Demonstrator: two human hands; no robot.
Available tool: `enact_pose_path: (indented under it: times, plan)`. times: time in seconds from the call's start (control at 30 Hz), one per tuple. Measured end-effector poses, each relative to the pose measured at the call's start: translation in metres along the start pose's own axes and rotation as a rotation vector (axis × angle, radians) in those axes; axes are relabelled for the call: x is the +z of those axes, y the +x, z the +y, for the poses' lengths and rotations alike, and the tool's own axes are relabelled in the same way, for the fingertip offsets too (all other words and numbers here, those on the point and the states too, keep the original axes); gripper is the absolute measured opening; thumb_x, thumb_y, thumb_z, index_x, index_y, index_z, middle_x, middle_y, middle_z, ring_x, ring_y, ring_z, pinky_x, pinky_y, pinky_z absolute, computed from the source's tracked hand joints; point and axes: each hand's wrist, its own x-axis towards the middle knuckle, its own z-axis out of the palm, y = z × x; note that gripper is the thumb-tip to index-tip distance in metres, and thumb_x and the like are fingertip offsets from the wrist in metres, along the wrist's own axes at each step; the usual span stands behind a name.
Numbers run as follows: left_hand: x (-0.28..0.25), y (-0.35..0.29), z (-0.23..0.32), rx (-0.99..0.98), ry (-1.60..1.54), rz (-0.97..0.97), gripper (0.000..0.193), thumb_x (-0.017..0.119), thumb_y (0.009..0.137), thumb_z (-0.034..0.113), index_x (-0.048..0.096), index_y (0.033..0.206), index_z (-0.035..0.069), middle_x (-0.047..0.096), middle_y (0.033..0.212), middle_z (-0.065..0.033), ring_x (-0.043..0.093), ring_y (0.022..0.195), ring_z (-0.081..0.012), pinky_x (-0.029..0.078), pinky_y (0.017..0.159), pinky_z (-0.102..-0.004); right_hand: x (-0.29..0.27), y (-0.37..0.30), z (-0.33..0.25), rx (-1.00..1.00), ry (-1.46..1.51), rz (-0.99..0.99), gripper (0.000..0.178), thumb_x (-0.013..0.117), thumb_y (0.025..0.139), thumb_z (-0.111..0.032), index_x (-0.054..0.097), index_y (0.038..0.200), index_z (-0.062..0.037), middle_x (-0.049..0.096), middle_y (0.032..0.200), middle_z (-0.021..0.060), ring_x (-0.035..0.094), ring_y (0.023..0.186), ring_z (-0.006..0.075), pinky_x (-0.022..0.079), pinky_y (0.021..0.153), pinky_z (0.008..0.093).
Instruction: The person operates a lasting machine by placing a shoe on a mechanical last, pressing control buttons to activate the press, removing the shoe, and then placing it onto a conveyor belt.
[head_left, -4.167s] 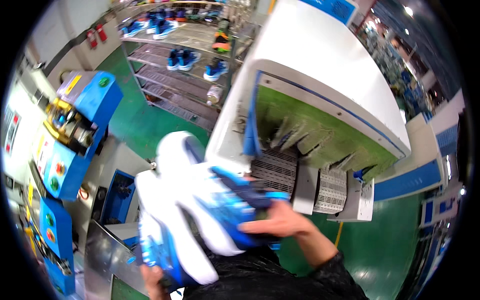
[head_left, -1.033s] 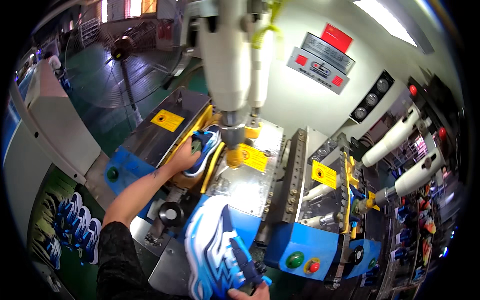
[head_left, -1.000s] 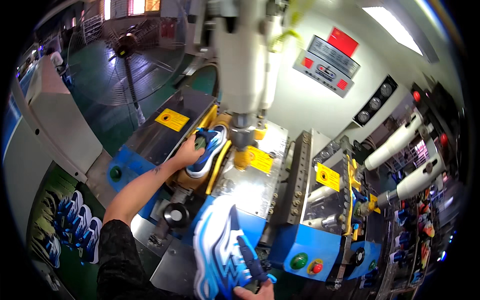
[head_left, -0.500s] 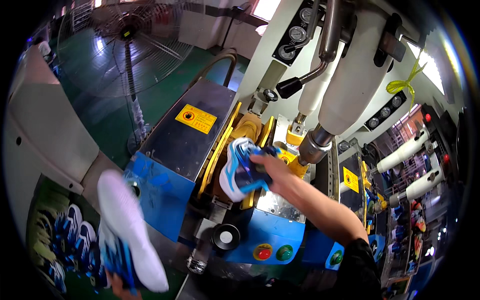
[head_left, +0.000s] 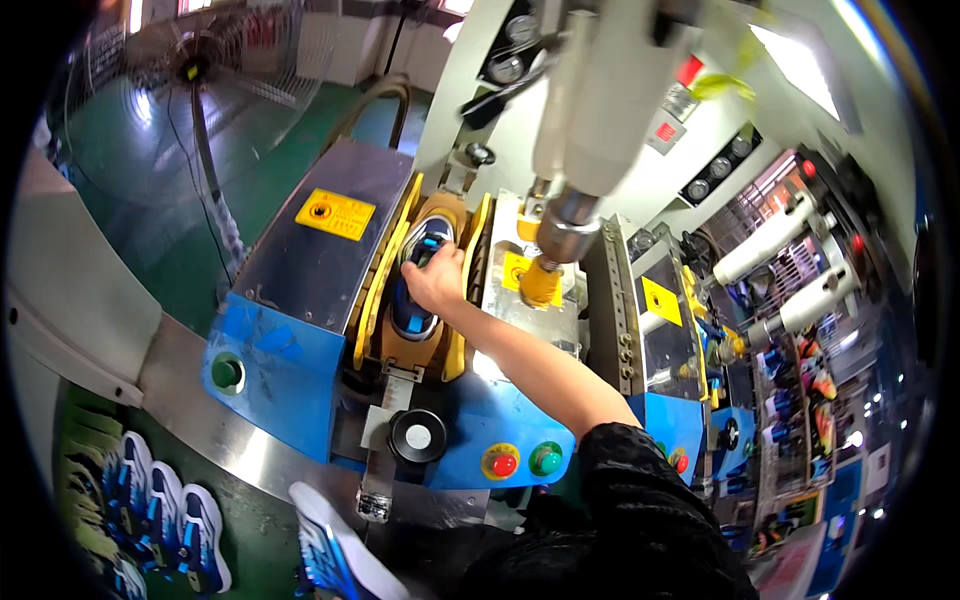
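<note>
My right hand [head_left: 437, 283] is closed on the upper of a dark blue and white sports shoe [head_left: 412, 318]. This shoe lies sole down in the press bay, between two yellow side pads [head_left: 380, 285]. At the lower edge, a second blue and white shoe [head_left: 345, 560] is tilted with its white sole showing; my left hand is out of sight there. Right of the bay, a yellow-tipped press head [head_left: 541, 284] hangs beside my forearm.
A red button [head_left: 503, 464] and a green button [head_left: 547, 458] sit on the blue front panel, right of a black round knob [head_left: 418, 437]. Several shoes [head_left: 165, 510] stand at lower left. A large fan [head_left: 195, 70] stands behind, and more presses [head_left: 790, 250] line the right.
My right hand has brought its shoe down into the bay, turning it from sole-out to sole-down. The other shoe has moved right and lower, and my left hand has left view.
</note>
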Motion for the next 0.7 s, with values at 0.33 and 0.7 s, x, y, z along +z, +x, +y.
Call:
enact_pose_path:
  times: [0.33,0.7]
  plan:
    - [-0.001,-0.052,-0.056,0.329,-0.284,-0.057,0.069,0.066,0.081,0.006,0.039,0.144,-0.004,0.058,0.128,-0.0111,0.059,0.111,-0.0254,0.048,0.098,-0.0353,-0.188,-0.244,0.085,-0.877,-0.312,-0.108,0.079,0.077,0.081,-0.03,0.041,0.139,0.0108,0.041,0.145,0.0308,0.04,0.135,0.0471,0.034,0.111,0.0527]
    - [-0.039,-0.163,-0.101,0.255,-0.306,-0.104,0.044,0.06,0.087,0.01,0.054,0.129,-0.002,0.064,0.123,-0.0155,0.065,0.108,-0.0284,0.05,0.1,-0.0423,-0.194,-0.434,0.199,-0.525,0.368,-0.252,0.06,0.07,0.084,-0.011,0.047,0.136,0.0069,0.052,0.137,0.0272,0.05,0.128,0.0432,0.041,0.107,0.0444]
